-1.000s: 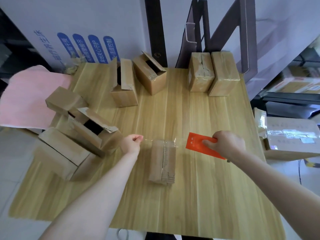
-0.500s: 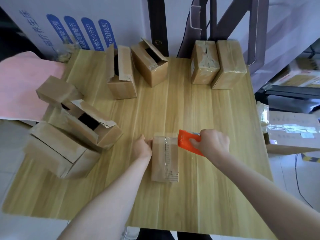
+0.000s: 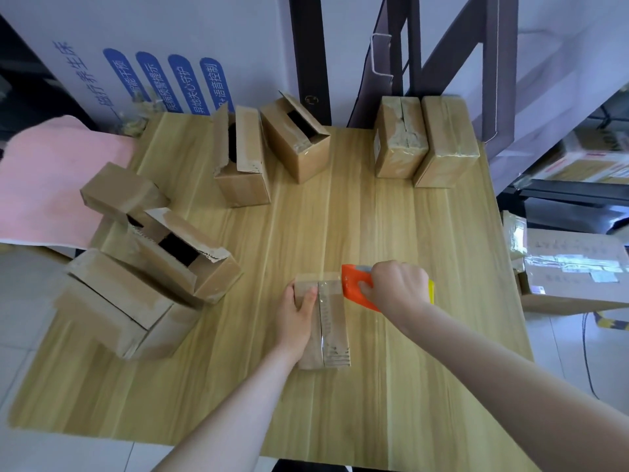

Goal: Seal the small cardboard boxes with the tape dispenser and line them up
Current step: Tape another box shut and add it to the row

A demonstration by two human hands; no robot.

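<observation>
A small cardboard box [image 3: 332,321] lies on the wooden table [image 3: 391,386] near the front middle, with clear tape across its far end and along its top seam. My left hand [image 3: 296,315] presses on the box's left side, thumb on top. My right hand [image 3: 396,289] grips the orange tape dispenser [image 3: 355,284], whose edge touches the box's far right corner. Two sealed boxes [image 3: 425,141] stand side by side at the back right.
Two boxes [image 3: 269,148] with open flaps stand at the back middle. A pile of three open boxes [image 3: 149,260] fills the table's left edge. A pink cloth [image 3: 51,178] lies beyond it. A larger taped carton [image 3: 571,267] sits off the table's right side.
Tape that was stretched in the air between my hands now lies on the box. My left hand came down onto the box, and the dispenser moved left against its corner.
</observation>
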